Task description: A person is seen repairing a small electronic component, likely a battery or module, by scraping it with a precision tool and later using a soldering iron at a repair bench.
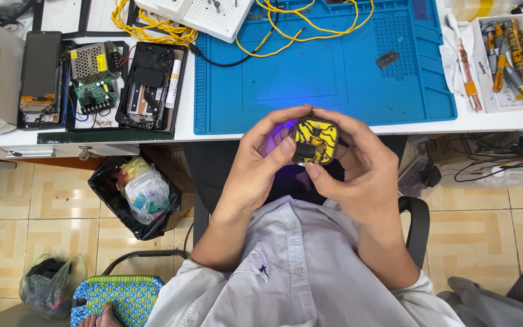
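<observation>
I hold a small yellow circuit board [317,138] with black traces and a black cylindrical part on it, up in front of my chest. My left hand [260,163] grips its left side, thumb on the black part. My right hand [358,166] cups its right side and underside. A violet glow shines on my left fingers behind the board. Both hands hover just in front of the white workbench edge [455,124], below the blue work mat [334,72].
On the bench lie yellow wires [310,30], a white breadboard [213,15], opened electronic devices [146,85] at left and a white tray of tools [506,60] at right. Below are a black bin bag [134,194] and a chair armrest [419,224].
</observation>
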